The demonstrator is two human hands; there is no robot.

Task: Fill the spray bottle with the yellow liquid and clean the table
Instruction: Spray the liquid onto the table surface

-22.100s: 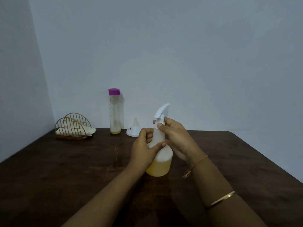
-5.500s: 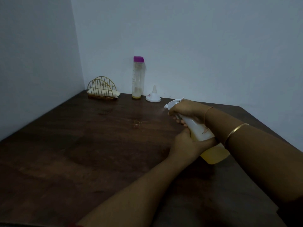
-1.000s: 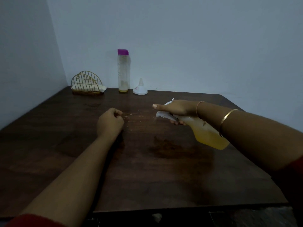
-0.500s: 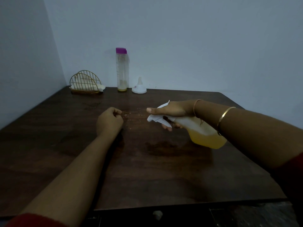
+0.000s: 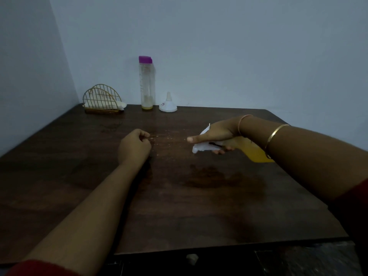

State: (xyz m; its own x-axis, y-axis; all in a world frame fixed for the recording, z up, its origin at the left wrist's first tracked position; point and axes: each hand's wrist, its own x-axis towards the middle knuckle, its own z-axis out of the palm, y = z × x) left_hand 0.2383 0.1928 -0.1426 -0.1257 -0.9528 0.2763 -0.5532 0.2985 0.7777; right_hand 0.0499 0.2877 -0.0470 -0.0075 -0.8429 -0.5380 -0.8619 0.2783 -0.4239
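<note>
On the dark wooden table (image 5: 199,212), at its far left corner, stands one gold wire napkin holder (image 5: 102,97) with white napkins in it. Just to its right, against the wall, one tall clear bottle (image 5: 147,84) with a purple cap stands upright, with a thin layer of yellow liquid at its bottom. Beside that, one white funnel (image 5: 168,106) sits mouth down, its spout pointing up. Nearer the middle, the left hand (image 5: 134,146) rests on the tabletop with its fingers curled into a fist, and nothing can be seen in it. A scatter of small pale crumbs (image 5: 160,137) lies just to the right of its knuckles. Further right, the right hand (image 5: 217,133) grips the one spray bottle (image 5: 256,154) by its neck, thumb stretched forward and fingers wrapped under the white spray head (image 5: 201,149). The bottle is held tilted above the table, nozzle towards the left, with yellow liquid in its body. A darker damp patch (image 5: 209,176) marks the wood below it. The right forearm carries two bangles, one thin pale one (image 5: 242,124) and one gold (image 5: 275,136).
</note>
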